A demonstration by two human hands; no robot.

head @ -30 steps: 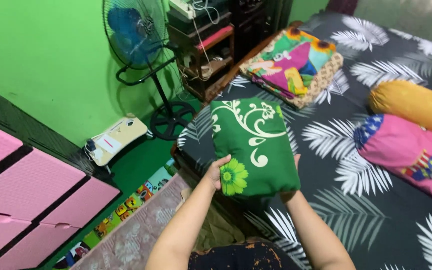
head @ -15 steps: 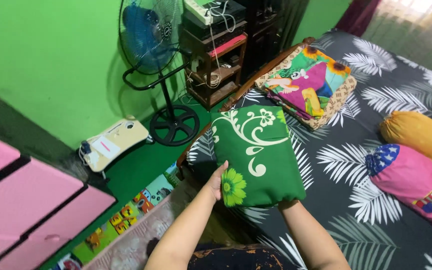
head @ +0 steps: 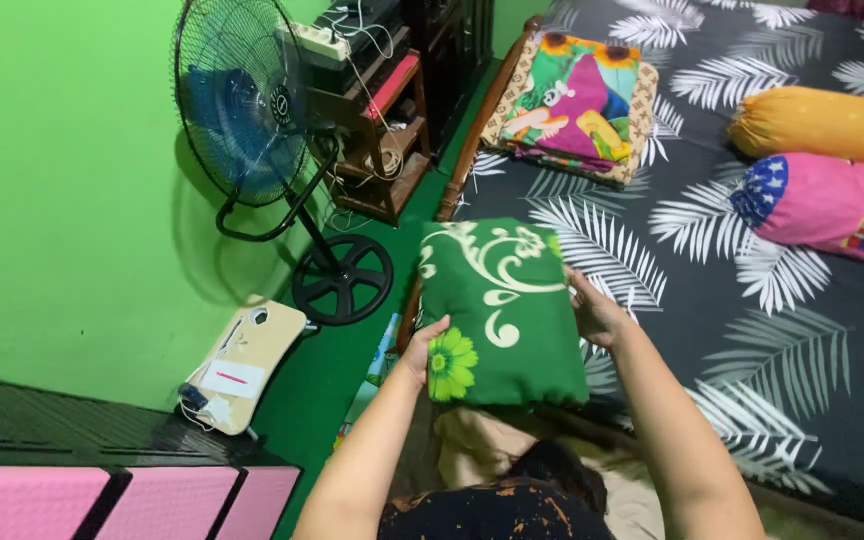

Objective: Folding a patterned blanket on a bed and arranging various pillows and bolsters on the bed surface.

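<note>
My left hand has its fingers tucked behind the near left edge of the folded green cloth, so I see only the thumb side of that grip; it is clamped on the cloth. My right hand presses flat on the cloth's right edge, fingers spread, its palm hidden. The cloth's underside is out of sight. It sits between my two hands at the near corner of the bed, green with cream swirls and a yellow-green flower by my left thumb. Beyond my right hand lies a folded bright patterned blanket; far to its right a pink bolster and an orange bolster, both cut off by the frame. Left of my left hand stand a blue fan and a small cream lap desk bearing a white label with a red stripe
</note>
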